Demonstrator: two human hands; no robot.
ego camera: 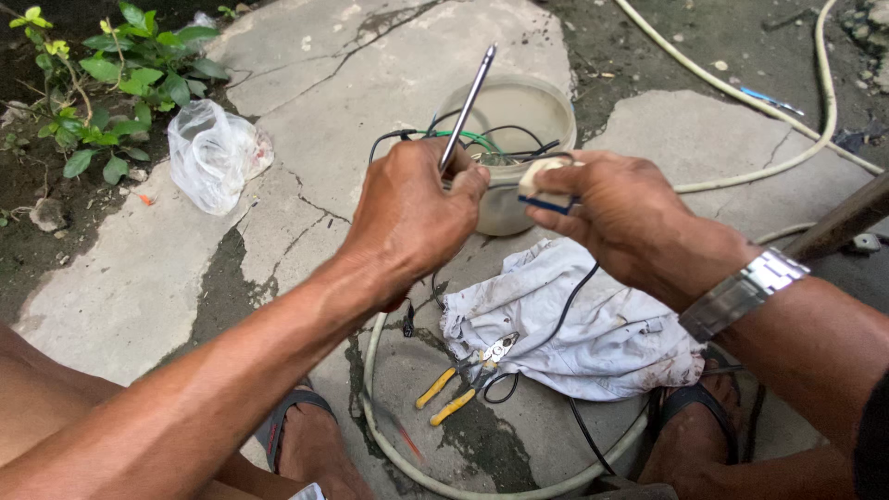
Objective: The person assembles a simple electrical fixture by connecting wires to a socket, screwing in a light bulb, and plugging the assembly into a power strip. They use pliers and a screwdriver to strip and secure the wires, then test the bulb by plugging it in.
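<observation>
A white stained rag lies below both hands, a beige tub of wires just beyond them, yellow-handled pliers beneath. Left hand grips a metal rod; right hand pinches a small cream plug.

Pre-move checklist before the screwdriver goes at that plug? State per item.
1. Left hand grips screwdriver: ok, fist closed round the handle, shaft pointing up and away.
2. Right hand holds plug: ok, pinched between thumb and fingers.
3. Tip seated on plug: not ok, the tip is in the air above the bucket.
4. Cable free: ok, it hangs slack over the rag.
5. Pliers within reach: ok, on the ground beside the rag.
6. Cable disconnected at far end: cannot tell, it runs out of view.
</observation>
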